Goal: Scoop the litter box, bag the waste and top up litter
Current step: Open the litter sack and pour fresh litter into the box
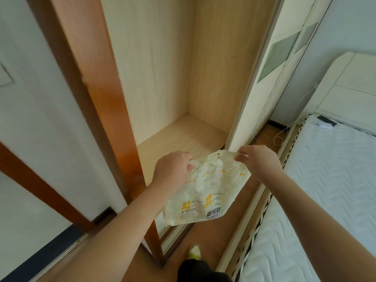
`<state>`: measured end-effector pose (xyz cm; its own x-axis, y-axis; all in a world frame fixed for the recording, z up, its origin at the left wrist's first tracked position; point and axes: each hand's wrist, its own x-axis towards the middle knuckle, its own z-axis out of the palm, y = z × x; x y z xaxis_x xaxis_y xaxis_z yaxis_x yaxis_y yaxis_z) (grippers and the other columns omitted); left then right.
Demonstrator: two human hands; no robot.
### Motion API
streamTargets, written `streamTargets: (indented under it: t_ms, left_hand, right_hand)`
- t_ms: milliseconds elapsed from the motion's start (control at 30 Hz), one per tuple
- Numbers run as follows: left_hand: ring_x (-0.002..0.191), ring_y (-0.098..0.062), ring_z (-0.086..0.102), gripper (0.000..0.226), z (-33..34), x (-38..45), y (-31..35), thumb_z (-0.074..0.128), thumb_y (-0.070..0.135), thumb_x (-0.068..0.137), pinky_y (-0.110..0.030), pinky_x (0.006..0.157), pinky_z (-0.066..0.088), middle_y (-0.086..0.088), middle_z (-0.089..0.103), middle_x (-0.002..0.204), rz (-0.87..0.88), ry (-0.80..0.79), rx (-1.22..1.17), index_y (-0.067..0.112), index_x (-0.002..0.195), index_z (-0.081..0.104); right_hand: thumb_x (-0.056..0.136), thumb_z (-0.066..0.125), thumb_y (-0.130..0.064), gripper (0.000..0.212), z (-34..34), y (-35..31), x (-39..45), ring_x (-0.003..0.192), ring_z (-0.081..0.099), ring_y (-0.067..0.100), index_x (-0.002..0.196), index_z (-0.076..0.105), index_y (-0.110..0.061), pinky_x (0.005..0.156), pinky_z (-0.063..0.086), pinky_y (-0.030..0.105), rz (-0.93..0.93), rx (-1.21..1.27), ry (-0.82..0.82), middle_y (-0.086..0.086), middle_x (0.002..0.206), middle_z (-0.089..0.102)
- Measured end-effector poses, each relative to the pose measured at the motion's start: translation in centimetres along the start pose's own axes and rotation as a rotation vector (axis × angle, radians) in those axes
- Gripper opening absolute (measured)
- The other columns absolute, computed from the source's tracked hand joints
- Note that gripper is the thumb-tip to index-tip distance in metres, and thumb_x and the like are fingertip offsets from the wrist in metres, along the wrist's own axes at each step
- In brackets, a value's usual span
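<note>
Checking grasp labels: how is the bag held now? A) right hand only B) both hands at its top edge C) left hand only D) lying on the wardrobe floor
B: the left hand and right hand each pinch a top corner of the bag, which hangs between them in front of the wardrobe.

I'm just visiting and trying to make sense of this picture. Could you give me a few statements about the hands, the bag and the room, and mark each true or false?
1. Both hands grip the crumpled cream plastic bag with yellow print. True: the left hand and the right hand each pinch its top edge.
2. The bag lies on the floor. False: it hangs in the air between the hands.
3. The light wooden wardrobe compartment behind the bag holds folded clothes. False: no clothes show in the part that is visible.
4. A white quilted mattress lies to the right. True.
5. A litter box stands by the wardrobe. False: none is in view.
</note>
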<state>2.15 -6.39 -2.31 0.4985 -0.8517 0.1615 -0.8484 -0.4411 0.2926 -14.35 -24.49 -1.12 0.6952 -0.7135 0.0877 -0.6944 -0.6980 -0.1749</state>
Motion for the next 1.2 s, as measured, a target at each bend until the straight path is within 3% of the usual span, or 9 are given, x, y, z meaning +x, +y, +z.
streamTargets:
  t_ms: [367, 433, 533, 767, 933, 1067, 1200]
  left_hand:
    - [0.083, -0.013, 0.060, 0.015, 6.4, 9.9, 0.6, 0.050, 0.037, 0.097, -0.027, 0.065, 0.040, 0.010, 0.063, 0.093, -0.051, -0.059, 0.056, 0.027, 0.099, 0.062]
    - [0.069, -0.010, 0.061, 0.006, 7.0, 12.7, 0.0, 0.069, 0.034, 0.086, -0.024, 0.055, 0.038, 0.012, 0.065, 0.079, -0.095, -0.064, 0.053, 0.028, 0.087, 0.066]
    - [0.049, -0.011, 0.056, 0.022, 8.5, 16.7, -2.2, 0.086, 0.025, 0.067, -0.020, 0.046, 0.028, 0.013, 0.059, 0.059, -0.161, -0.088, 0.071, 0.025, 0.066, 0.064]
    - [0.071, -0.023, 0.065, 0.009, 11.0, 26.6, -7.7, 0.073, 0.029, 0.080, -0.029, 0.058, 0.039, 0.003, 0.067, 0.075, -0.231, -0.049, 0.131, 0.021, 0.079, 0.069]
    - [0.077, -0.023, 0.066, 0.024, 11.7, 34.4, -13.6, 0.058, 0.038, 0.083, -0.030, 0.067, 0.045, -0.001, 0.070, 0.079, -0.130, -0.107, 0.127, 0.017, 0.081, 0.069]
    - [0.071, -0.020, 0.066, 0.016, 12.1, 40.3, -17.4, 0.066, 0.031, 0.084, -0.031, 0.067, 0.046, 0.002, 0.069, 0.074, 0.055, -0.149, 0.154, 0.017, 0.076, 0.069]
    - [0.066, -0.018, 0.064, 0.006, 12.2, 45.7, -20.0, 0.071, 0.019, 0.074, -0.026, 0.064, 0.039, 0.005, 0.066, 0.069, 0.179, -0.156, 0.292, 0.020, 0.071, 0.067]
  right_hand:
    - [0.093, 0.057, -0.038, 0.016, 6.8, 4.7, 14.0, 0.086, 0.064, 0.010, 0.098, 0.068, -0.029, 0.073, 0.053, 0.029, -0.206, 0.011, -0.086, -0.013, 0.093, 0.069]
    - [0.092, 0.057, -0.037, 0.014, 7.8, 5.8, 16.9, 0.084, 0.064, 0.010, 0.094, 0.069, -0.029, 0.073, 0.053, 0.029, -0.232, 0.020, -0.137, -0.013, 0.091, 0.069]
    - [0.092, 0.054, -0.035, 0.015, 9.4, 6.9, 20.8, 0.081, 0.064, 0.009, 0.092, 0.068, -0.029, 0.072, 0.053, 0.028, -0.269, 0.028, -0.218, -0.013, 0.089, 0.068]
    - [0.093, 0.057, -0.039, 0.017, 10.8, 6.4, 28.9, 0.081, 0.063, 0.015, 0.094, 0.068, -0.026, 0.065, 0.045, 0.028, -0.292, 0.124, -0.264, -0.009, 0.085, 0.067]
    - [0.094, 0.055, -0.040, 0.021, 12.5, 4.2, 32.6, 0.075, 0.059, 0.017, 0.092, 0.065, -0.022, 0.059, 0.034, 0.026, -0.306, 0.136, -0.330, -0.010, 0.070, 0.053]
    - [0.095, 0.053, -0.037, 0.025, 14.2, 2.4, 35.7, 0.076, 0.060, 0.023, 0.089, 0.062, -0.015, 0.060, 0.043, 0.031, -0.291, 0.123, -0.363, -0.001, 0.076, 0.061]
    - [0.095, 0.053, -0.035, 0.022, 15.2, 0.4, 39.0, 0.069, 0.057, 0.022, 0.086, 0.060, -0.016, 0.056, 0.040, 0.029, -0.253, 0.154, -0.321, 0.000, 0.075, 0.059]
